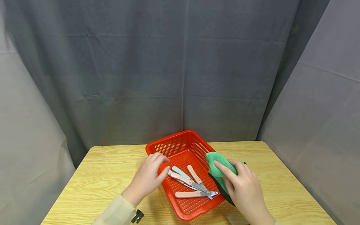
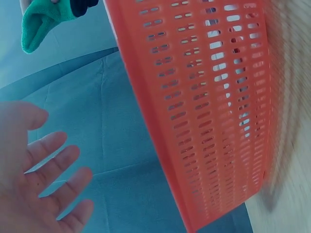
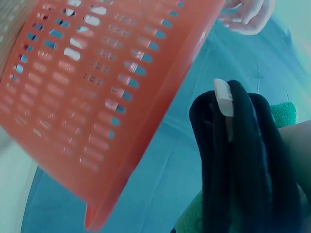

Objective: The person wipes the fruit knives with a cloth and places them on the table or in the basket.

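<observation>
A red plastic basket [image 1: 182,215] with slotted sides holds several knives [image 1: 187,194] with pink or light blue handles and bare metal blades. My left hand [image 1: 147,178] hovers at the basket's left rim, fingers spread and loosely bent; in the left wrist view the palm holds nothing. Over the right rim, my right hand [image 1: 244,184] grips a folded green cloth [image 1: 217,164] with a dark edging. From the dark folds, in the right wrist view, a pale tip [image 3: 223,97] pokes out; what it belongs to is hidden.
The basket stands askew on a light wooden table [image 1: 112,168]. Grey curtains [image 1: 135,78] hang behind the table's back edge and along both sides. A small black device [image 1: 137,216] sits at my left wrist.
</observation>
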`<state>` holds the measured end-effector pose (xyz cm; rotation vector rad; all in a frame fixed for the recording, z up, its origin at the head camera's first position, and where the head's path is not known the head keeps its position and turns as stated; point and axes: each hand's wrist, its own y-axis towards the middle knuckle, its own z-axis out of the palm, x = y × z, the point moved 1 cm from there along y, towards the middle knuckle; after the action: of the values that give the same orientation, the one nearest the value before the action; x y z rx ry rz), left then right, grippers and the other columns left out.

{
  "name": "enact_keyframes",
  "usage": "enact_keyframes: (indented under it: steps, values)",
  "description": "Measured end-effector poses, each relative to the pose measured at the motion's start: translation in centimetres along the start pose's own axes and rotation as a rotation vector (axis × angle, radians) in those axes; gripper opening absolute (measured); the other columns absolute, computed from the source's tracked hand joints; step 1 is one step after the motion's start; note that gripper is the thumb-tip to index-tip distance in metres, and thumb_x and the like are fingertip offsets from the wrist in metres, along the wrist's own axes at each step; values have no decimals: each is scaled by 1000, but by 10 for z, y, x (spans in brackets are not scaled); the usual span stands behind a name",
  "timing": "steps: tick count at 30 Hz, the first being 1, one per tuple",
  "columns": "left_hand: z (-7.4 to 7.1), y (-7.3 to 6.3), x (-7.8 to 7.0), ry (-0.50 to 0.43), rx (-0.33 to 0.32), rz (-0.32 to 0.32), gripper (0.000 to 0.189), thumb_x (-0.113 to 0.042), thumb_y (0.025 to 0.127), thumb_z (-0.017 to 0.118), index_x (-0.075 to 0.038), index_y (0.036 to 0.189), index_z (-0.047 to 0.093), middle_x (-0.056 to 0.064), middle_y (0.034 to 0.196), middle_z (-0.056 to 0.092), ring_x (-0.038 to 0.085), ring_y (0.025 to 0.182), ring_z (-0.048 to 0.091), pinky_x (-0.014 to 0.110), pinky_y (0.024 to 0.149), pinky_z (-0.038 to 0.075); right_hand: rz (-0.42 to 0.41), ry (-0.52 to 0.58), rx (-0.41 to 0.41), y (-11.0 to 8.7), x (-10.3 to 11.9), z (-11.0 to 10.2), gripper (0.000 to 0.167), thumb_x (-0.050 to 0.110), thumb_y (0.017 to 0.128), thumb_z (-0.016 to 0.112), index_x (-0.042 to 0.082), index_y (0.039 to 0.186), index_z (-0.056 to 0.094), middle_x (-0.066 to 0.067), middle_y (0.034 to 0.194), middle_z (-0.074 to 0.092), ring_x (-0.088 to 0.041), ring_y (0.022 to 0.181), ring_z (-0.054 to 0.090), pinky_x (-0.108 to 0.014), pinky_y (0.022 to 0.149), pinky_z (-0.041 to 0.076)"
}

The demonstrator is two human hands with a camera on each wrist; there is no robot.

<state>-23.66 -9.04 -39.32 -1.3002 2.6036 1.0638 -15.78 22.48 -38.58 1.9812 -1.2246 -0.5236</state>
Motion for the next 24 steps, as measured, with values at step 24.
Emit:
enact_keyframes:
  steps: [24]
  values:
    - [-22,-45,8,147,-24,-40,53,-34,87,82,-12,131,63,5,138,60,28,132,53,54,104,47,77,-134,164,-31,-117,-20,66,4,68,91,20,128,68,-12,96,64,-29,73,63,-47,60,51]
